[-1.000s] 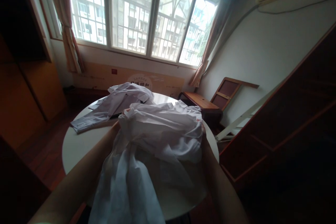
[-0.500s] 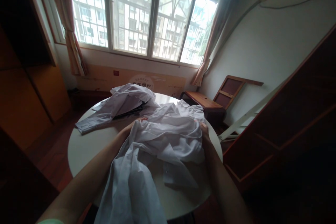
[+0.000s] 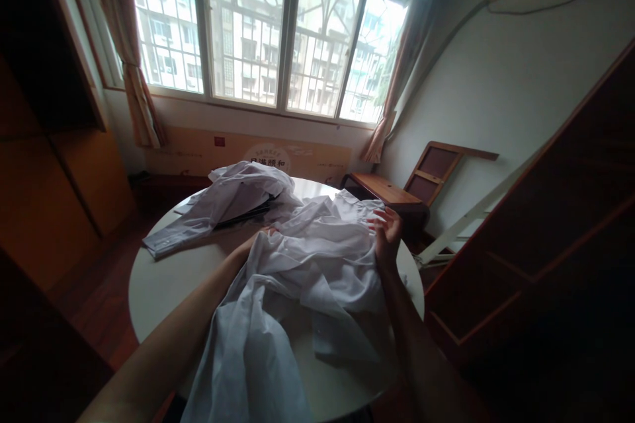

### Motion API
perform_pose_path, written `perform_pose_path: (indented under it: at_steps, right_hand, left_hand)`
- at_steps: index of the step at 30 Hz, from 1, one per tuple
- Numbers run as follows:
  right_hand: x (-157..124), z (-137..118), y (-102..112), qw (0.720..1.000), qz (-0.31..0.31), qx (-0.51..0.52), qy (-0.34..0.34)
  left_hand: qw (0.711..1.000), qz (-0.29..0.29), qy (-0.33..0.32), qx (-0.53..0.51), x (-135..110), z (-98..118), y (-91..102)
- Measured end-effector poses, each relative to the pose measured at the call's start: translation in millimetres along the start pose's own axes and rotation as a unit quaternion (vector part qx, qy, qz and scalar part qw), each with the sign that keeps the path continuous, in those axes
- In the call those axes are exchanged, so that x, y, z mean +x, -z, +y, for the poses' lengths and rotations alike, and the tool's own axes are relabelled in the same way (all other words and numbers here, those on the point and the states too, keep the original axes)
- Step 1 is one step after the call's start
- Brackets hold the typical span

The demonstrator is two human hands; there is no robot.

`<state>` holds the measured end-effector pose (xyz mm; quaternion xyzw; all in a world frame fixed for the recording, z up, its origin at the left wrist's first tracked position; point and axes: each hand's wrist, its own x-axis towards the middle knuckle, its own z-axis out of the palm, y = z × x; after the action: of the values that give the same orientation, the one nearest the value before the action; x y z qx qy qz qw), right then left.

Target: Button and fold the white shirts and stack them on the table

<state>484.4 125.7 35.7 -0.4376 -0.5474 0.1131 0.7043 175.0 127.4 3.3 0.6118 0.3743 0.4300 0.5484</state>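
A white garment of thin, soft cloth is spread in loose folds over the middle and right of a round, pale tabletop, whose smooth surface is brightened by a sheen at the far edge. Its cloth is gathered into rumpled ridges across the middle, while a long, narrow length is draped toward the near side, where it is hung over the near edge in deep vertical pleats. A flatter flap is laid at the near right, its corner squared. The garment is placed between the two hands, its bulk framed by the forearms. At its left border the left hand is partly covered by the folds, so whether cloth is gripped there cannot be told. At its right border the right hand is raised, its fingers parted and loosely bent beside the cloth, with nothing seen clasped in them. On the far left of the tabletop a second shirt is heaped in a crumpled mound, one sleeve being stretched toward the left and ended in a flat, stiff cuff. Beneath its near side a dark, narrow object is partly exposed; what it is cannot be made out.
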Motion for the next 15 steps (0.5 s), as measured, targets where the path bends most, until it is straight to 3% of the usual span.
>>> perform_pose_path:
  at_steps: [3,9,13,15]
  right_hand:
    - [-4.7,5.4,-5.4,0.997,-0.069,0.011,-0.018]
    - [-7.5,13.5,-5.4,0.990,-0.132,-0.031,-0.050]
    - [-9.0,16.3,-7.6,0.983,-0.159,-0.063,-0.067]
    - [-9.0,18.5,-7.9,0.980,-0.172,-0.069,-0.070]
  left_hand:
    - [0.999,0.043,0.000,0.006,3.3,-0.7,-1.8]
    - [0.998,0.059,0.008,0.001,5.3,-3.6,-1.5]
    - [0.998,0.059,0.007,0.012,4.1,-4.0,-0.6]
    - [0.999,0.026,-0.002,0.018,4.9,-3.4,0.6]
